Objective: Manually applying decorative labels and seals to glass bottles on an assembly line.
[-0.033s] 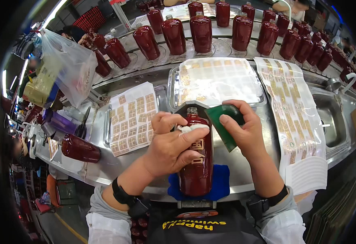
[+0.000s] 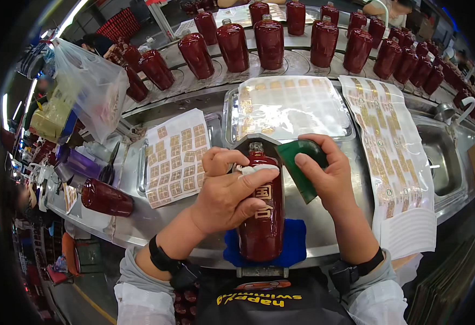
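Note:
A dark red glass bottle (image 2: pixel 260 238) lies in front of me, its neck away from me and gold raised characters on its face. My left hand (image 2: pixel 226 189) is closed over its upper part, with a small white cloth (image 2: pixel 260 169) pinched in the fingers against the bottle's shoulder. To the right of the neck, my right hand (image 2: pixel 327 173) grips a flat green scraper (image 2: pixel 302 168) between thumb and fingers, tilted and apart from the glass. Under the bottle's base is a blue cloth (image 2: pixel 295 242). The left hand hides part of the characters.
Sheets of gold stickers lie left (image 2: pixel 176 157), behind on a metal tray (image 2: pixel 347 131), and right (image 2: pixel 386 146). Another red bottle (image 2: pixel 107 197) lies at the left. Several bottles (image 2: pixel 269 43) stand along the conveyor (image 2: pixel 297 64). A sink (image 2: pixel 446 168) is at the right, and a plastic bag (image 2: pixel 94 81) hangs at the left.

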`<state>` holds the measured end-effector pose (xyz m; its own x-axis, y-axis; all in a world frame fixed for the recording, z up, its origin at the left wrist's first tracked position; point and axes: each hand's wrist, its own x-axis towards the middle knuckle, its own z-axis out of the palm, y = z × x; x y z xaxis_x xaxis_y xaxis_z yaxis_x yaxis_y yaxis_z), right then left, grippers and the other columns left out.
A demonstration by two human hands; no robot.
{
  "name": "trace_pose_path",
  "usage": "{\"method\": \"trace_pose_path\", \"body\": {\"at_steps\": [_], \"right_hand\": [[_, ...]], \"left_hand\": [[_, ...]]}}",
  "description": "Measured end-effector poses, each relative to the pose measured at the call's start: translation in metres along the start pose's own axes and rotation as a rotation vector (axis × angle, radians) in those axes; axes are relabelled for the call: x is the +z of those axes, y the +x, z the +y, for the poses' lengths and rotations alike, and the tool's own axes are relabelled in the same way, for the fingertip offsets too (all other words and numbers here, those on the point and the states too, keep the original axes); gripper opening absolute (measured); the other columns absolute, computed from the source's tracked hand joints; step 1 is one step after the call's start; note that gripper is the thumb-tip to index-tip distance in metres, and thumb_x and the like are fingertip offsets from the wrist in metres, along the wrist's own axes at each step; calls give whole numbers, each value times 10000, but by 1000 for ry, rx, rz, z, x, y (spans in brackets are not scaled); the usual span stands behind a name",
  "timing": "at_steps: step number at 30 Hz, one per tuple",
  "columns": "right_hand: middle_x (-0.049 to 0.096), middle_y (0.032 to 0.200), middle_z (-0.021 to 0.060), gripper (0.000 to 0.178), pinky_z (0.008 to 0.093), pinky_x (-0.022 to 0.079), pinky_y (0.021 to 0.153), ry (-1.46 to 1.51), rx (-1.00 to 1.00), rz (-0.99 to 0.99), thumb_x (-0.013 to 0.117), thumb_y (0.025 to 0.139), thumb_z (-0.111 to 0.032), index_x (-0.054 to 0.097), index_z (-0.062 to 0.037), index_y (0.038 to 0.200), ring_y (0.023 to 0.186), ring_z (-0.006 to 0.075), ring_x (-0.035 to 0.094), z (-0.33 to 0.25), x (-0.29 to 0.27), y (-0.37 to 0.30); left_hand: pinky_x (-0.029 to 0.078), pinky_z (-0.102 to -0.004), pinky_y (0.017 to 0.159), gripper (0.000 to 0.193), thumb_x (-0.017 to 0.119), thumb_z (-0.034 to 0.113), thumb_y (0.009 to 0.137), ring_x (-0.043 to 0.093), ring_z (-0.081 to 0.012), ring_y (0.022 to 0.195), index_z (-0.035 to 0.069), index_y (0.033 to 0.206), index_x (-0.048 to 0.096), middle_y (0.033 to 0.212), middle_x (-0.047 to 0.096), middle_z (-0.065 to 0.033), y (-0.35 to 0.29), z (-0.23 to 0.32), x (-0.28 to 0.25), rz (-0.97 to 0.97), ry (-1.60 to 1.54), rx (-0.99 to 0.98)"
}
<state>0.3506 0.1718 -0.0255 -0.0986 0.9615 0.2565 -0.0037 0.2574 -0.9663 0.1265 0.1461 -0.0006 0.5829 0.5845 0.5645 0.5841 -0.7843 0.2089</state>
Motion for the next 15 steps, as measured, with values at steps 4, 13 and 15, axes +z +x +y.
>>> {"method": "trace_pose_path", "body": {"at_steps": [4,13,15], "right_hand": [[670,953,49,300,248,513,738,93,80,-10,695,860,-137,602,-20,1119,840,97,623,-1,-5,-8],[536,834,29,334,377,396,706,-596,-834,-362,732,608,-45,671,-136,923,789,252,531,-22,0,-11],[527,820,31,328,379,397,701,-376,-615,-661,722,621,-30,668,-140,925,781,252,530,-37,-9,-14]], "left_hand": [[330,-391,936,462,462,465,980,468,-241,980,101,1173,671,995,698,-20,3,-8,8,79,-151,-77],[393,-336,940,468,436,381,1013,491,-257,1056,9,1220,630,1094,629,-131,-12,-12,20,279,-445,-352],[396,-339,955,479,438,384,1013,494,-263,1089,1,1240,615,1115,624,-147,-17,-10,19,262,-409,-359]]}}
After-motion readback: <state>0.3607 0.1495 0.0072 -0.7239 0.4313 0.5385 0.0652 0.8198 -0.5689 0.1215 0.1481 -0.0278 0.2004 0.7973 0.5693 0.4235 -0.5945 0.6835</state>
